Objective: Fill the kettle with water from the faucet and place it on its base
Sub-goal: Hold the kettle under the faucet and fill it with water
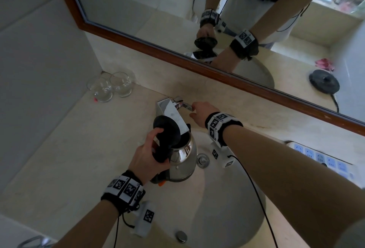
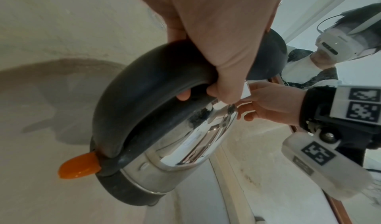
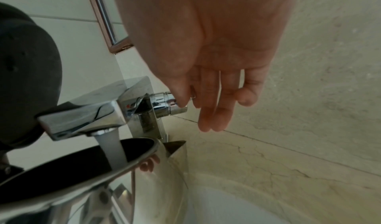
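A steel kettle with a black handle, an orange switch and its black lid flipped up hangs over the sink basin. My left hand grips the handle and keeps the kettle's mouth under the chrome faucet. A stream of water runs from the spout into the kettle's opening. My right hand pinches the end of the faucet lever between thumb and forefinger, the other fingers straight. The black round kettle base shows only as a reflection in the mirror.
Two empty glasses stand in the counter's back left corner. A white power strip lies on the counter at the right. The sink basin has a drain beside the kettle. A wood-framed mirror runs along the back.
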